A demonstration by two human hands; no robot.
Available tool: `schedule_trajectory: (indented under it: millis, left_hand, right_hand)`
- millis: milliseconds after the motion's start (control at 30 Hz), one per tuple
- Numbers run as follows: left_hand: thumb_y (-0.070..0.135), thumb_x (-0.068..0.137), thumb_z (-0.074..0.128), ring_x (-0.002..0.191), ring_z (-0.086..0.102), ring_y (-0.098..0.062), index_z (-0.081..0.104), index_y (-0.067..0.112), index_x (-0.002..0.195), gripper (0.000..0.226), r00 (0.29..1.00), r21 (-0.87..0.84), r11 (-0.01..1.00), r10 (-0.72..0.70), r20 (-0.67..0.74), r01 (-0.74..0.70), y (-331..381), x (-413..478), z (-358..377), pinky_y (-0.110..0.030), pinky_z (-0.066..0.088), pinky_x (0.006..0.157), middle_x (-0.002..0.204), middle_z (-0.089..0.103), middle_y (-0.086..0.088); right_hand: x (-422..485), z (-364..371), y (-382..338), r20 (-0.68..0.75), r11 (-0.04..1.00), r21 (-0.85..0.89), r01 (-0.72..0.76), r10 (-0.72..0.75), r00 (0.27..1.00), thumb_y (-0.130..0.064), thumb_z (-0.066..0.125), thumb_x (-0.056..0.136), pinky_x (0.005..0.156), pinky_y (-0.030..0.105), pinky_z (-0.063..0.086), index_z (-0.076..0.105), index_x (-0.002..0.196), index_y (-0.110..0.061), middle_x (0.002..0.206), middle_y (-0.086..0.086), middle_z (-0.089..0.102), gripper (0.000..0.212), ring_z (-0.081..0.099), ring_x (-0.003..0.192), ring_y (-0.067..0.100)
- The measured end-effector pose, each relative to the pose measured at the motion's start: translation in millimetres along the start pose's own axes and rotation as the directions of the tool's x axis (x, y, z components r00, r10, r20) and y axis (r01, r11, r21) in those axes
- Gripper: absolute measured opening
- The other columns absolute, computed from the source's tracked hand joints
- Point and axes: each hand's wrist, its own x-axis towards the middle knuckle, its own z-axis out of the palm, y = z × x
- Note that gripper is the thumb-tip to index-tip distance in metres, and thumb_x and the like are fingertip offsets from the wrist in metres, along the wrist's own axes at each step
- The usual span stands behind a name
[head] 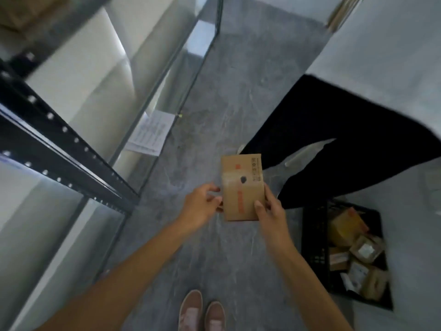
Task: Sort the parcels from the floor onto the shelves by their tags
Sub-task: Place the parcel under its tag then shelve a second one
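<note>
A small brown cardboard parcel (242, 187) with red print and a dark round spot hangs in front of me above the grey floor. My right hand (268, 209) grips its right edge, thumb on the front face. At the parcel's left edge my left hand (201, 203) touches it with its fingertips. A black crate (315, 247) on the floor at the right holds several more brown parcels (353, 249). The dark metal shelf unit (59, 139) with pale shelf boards stands to my left.
A white printed sheet (152, 132) lies at the shelf's lower edge. A black cloth or bag (322, 130) with a white scrap on it covers the floor ahead right. My two pink shoes (202, 311) stand on the grey floor. A brown box (21, 13) sits on an upper shelf.
</note>
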Motion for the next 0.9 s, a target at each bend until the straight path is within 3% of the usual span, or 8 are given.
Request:
schedule_trajectory:
  millis: [133, 267, 333, 400, 500, 600, 767, 900]
  left_hand:
    - [-0.001, 0.091, 0.046, 0.085, 0.071, -0.023, 0.057, 0.009, 0.127, 0.039, 0.990, 0.061, 0.989, 0.139, -0.013, -0.138, 112, -50, -47, -0.038, 0.055, 0.088, 0.097, 0.072, -0.018]
    - [-0.006, 0.091, 0.046, 0.082, 0.062, -0.018, 0.057, 0.002, 0.122, 0.034, 0.945, 0.163, 0.948, 0.295, -0.142, -0.272, 200, -101, -84, 0.002, 0.042, 0.062, 0.102, 0.067, -0.014]
    - [-0.006, 0.090, 0.047, 0.092, 0.062, -0.018, 0.059, 0.004, 0.119, 0.033, 0.907, 0.195, 0.918, 0.381, -0.182, -0.346, 237, -129, -101, -0.003, 0.045, 0.071, 0.106, 0.065, -0.007]
    - [-0.003, 0.093, 0.043, 0.100, 0.062, -0.021, 0.057, 0.006, 0.120, 0.032, 0.878, 0.170, 0.893, 0.444, -0.180, -0.416, 267, -148, -117, -0.022, 0.051, 0.083, 0.114, 0.064, -0.012]
    - [0.004, 0.098, 0.039, 0.097, 0.057, -0.014, 0.046, 0.017, 0.117, 0.025, 0.875, 0.020, 0.892, 0.446, -0.191, -0.451, 310, -189, -134, -0.014, 0.051, 0.075, 0.111, 0.057, -0.007]
    - [0.016, 0.099, 0.039, 0.112, 0.054, -0.018, 0.039, 0.027, 0.118, 0.022, 0.847, -0.062, 0.856, 0.493, -0.198, -0.512, 340, -221, -148, -0.031, 0.052, 0.090, 0.124, 0.051, -0.008]
    - [0.036, 0.099, 0.033, 0.101, 0.052, 0.002, 0.017, 0.032, 0.142, 0.046, 0.874, -0.109, 0.871, 0.460, -0.157, -0.479, 360, -270, -164, -0.009, 0.046, 0.080, 0.132, 0.045, 0.005]
    - [0.048, 0.093, 0.036, 0.118, 0.051, -0.010, 0.009, 0.028, 0.149, 0.065, 0.885, -0.123, 0.882, 0.432, -0.174, -0.455, 358, -298, -169, -0.033, 0.044, 0.099, 0.141, 0.047, 0.001]
  right_hand:
    - [-38, -18, -115, -0.054, 0.990, -0.014, 0.137, -0.138, 0.989, -0.016, 0.046, 0.097, 0.099, 0.028, 0.044, 0.027, 0.147, -0.024, 0.128, -0.002, 0.037, 0.054, 0.044, 0.122, 0.013]
    - [-76, -32, -202, -0.083, 0.976, 0.093, 0.199, -0.192, 0.978, -0.016, 0.048, 0.097, 0.106, 0.039, 0.042, 0.028, 0.146, -0.024, 0.131, -0.003, 0.038, 0.054, 0.045, 0.126, 0.018]
    - [-99, -39, -245, -0.096, 0.953, 0.138, 0.268, -0.257, 0.962, -0.015, 0.049, 0.096, 0.107, 0.038, 0.042, 0.029, 0.146, -0.023, 0.131, -0.004, 0.039, 0.054, 0.045, 0.125, 0.018]
    - [-118, -42, -280, -0.107, 0.930, 0.180, 0.321, -0.306, 0.946, -0.016, 0.050, 0.095, 0.106, 0.040, 0.042, 0.031, 0.145, -0.025, 0.130, -0.004, 0.043, 0.055, 0.048, 0.122, 0.015]
    - [-143, -47, -322, -0.102, 0.896, 0.245, 0.369, -0.355, 0.929, -0.016, 0.051, 0.095, 0.102, 0.036, 0.048, 0.032, 0.146, -0.024, 0.133, 0.002, 0.049, 0.055, 0.053, 0.120, 0.015]
    - [-160, -55, -359, -0.068, 0.851, 0.293, 0.436, -0.436, 0.897, -0.017, 0.052, 0.095, 0.100, 0.038, 0.049, 0.034, 0.145, -0.026, 0.132, 0.007, 0.054, 0.054, 0.057, 0.117, 0.017]
    - [-182, -63, -393, -0.027, 0.782, 0.310, 0.541, -0.562, 0.827, -0.019, 0.051, 0.095, 0.098, 0.041, 0.049, 0.034, 0.145, -0.027, 0.129, 0.005, 0.058, 0.053, 0.058, 0.115, 0.021]
    - [-194, -72, -406, 0.057, 0.758, 0.332, 0.561, -0.610, 0.790, -0.016, 0.049, 0.096, 0.099, 0.043, 0.049, 0.034, 0.145, -0.021, 0.130, 0.009, 0.057, 0.052, 0.058, 0.116, 0.022]
